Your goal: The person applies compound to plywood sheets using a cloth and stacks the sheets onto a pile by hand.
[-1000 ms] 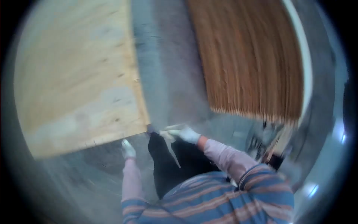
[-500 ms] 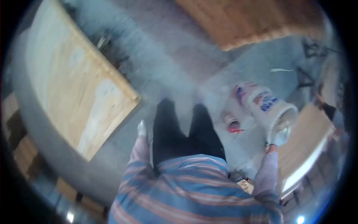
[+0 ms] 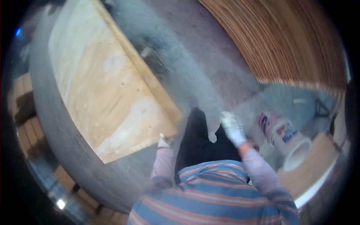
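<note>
My left hand (image 3: 165, 141), in a whitish glove, is at the near right corner of a pale plywood sheet (image 3: 112, 86). Its thumb side shows against the edge; the other fingers are hidden or blurred, so I cannot tell whether it grips the sheet. My right hand (image 3: 233, 129), in a white ribbed glove, is in front of my right thigh. Motion smears its fingers, and whether anything is in them does not show. To its right a white bucket (image 3: 287, 137) with blue and red print appears tilted, its round mouth towards me.
A tall stack of brown sheets (image 3: 296, 45) stands at the upper right. Beyond the bucket lies a brown board (image 3: 318, 161) with a white edge. Dark debris (image 3: 150, 56) is on the grey floor (image 3: 210, 75) beside the plywood. Stacked blocks (image 3: 32, 131) line the left side.
My right hand has left the bucket's mouth and swung left to my thigh. My left hand has come to the plywood corner. The whole view has turned and shifted.
</note>
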Demonstrator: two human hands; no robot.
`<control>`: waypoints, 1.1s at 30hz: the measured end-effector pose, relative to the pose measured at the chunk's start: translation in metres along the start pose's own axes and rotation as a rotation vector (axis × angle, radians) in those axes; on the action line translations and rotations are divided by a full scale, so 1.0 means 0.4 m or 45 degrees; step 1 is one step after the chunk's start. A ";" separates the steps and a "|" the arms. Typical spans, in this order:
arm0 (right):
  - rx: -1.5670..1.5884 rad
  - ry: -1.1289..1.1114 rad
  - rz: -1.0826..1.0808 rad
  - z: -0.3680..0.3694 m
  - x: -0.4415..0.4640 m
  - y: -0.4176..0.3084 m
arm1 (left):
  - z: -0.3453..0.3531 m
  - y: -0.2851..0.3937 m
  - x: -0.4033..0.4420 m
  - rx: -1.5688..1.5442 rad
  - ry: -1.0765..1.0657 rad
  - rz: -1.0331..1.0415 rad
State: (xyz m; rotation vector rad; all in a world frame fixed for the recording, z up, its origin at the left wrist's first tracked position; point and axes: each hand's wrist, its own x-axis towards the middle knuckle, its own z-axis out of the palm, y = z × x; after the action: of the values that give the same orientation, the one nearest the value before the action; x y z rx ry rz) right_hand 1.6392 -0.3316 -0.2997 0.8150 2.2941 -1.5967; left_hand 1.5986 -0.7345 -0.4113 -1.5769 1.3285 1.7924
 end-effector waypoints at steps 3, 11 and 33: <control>0.007 -0.477 -0.040 0.362 0.150 -0.271 | -0.071 -0.014 0.042 -0.291 -0.229 -0.058; 0.276 -0.570 0.289 0.315 0.303 -0.387 | 0.305 -0.003 -0.231 -0.240 -0.518 -0.022; -0.886 0.601 -0.686 -0.670 0.033 -0.720 | -0.096 0.140 -0.163 -0.890 -0.695 0.564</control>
State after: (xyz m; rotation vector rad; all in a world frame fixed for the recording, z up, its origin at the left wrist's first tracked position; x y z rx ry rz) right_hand 1.4999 -0.1544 0.0228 0.4334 3.3043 -0.6279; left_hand 1.5923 -0.7746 -0.3265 -0.9431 0.8618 2.9191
